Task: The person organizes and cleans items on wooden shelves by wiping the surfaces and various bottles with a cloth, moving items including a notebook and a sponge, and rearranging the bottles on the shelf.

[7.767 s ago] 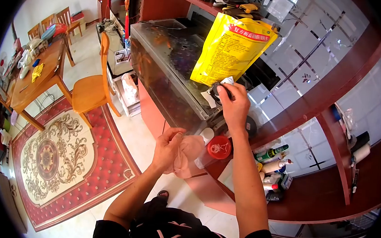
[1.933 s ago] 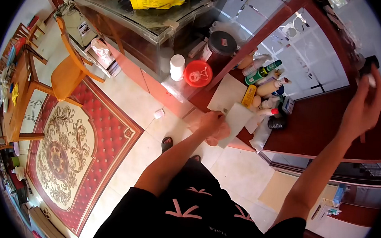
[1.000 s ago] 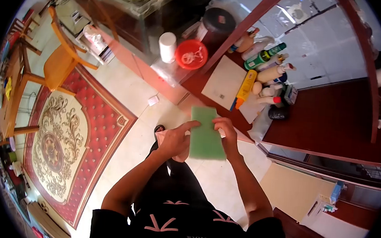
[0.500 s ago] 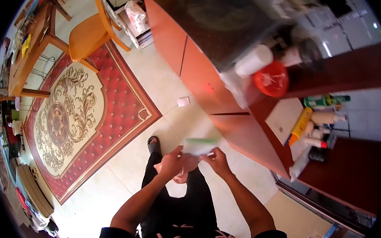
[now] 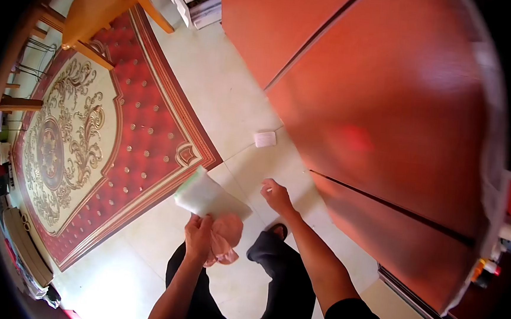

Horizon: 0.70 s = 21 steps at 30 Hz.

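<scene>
My left hand (image 5: 198,237) is closed on the near edge of a flat whitish packet (image 5: 211,195) with a green edge, which spreads out beyond the fingers. Crumpled pink material (image 5: 226,234), thin like cloth or a bag, hangs against the same hand on its right side. To the right and apart from it, my right hand (image 5: 276,196) has its fingers curled together. A tiny pale spot shows at those fingertips, too small to name. A small pale pink rectangular thing (image 5: 265,139) lies on the floor tiles ahead of both hands.
A red-brown cabinet (image 5: 390,98) fills the right side, its corner near my right arm. The patterned red rug (image 5: 151,131) lies on the left, with a wooden chair (image 5: 97,9) on it. Bottles stand at the far right edge.
My hands have separated: the left moved left with the packet and pink material, the right let go of the packet. The view has shifted closer to the cabinet front, and the countertop left view.
</scene>
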Each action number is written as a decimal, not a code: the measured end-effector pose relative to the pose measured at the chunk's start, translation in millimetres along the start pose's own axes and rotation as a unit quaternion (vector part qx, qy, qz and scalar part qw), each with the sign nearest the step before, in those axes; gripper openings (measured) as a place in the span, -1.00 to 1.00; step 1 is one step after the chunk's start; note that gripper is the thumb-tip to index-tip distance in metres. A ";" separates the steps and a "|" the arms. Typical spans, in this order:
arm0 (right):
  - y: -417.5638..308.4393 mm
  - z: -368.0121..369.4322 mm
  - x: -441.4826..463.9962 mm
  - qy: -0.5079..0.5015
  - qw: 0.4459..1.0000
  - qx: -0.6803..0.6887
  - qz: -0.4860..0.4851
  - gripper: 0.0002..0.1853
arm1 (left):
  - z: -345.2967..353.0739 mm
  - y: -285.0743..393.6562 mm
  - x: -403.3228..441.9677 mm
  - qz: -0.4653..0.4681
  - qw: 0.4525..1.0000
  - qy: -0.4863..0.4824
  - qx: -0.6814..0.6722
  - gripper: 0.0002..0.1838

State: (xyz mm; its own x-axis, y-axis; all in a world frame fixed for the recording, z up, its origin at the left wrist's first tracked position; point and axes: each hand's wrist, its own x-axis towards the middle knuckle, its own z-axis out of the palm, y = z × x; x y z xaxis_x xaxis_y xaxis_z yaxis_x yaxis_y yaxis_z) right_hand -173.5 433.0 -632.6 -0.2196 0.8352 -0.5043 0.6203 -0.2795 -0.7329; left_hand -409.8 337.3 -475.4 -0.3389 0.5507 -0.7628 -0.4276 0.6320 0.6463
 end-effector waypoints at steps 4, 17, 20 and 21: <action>59.2 23.1 91.2 -0.006 0.994 -0.107 -0.013 -0.70 | 4.6 -32.2 28.8 -0.035 0.998 -0.010 0.058 -0.72; 126.5 61.1 238.1 0.009 0.920 -0.391 -0.035 -0.51 | 12.7 -9.4 26.4 -0.066 0.996 -0.018 -0.058 -0.70; 123.6 54.2 199.0 0.081 0.961 -0.234 -0.125 -0.61 | 17.5 -18.7 31.6 -0.078 0.996 0.000 -0.037 -0.71; 107.0 45.2 180.9 0.115 0.969 -0.148 -0.162 -0.64 | 21.1 -24.6 33.3 -0.064 0.996 0.017 -0.051 -0.72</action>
State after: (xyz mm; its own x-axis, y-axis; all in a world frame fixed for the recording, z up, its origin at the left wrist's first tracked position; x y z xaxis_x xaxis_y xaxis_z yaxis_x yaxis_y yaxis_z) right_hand -181.0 532.8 -822.8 -0.2869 0.9492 -0.1290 0.7431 0.1355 -0.6554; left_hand -392.9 351.6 -516.2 -0.3045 0.4493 -0.8399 -0.5521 0.6352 0.5400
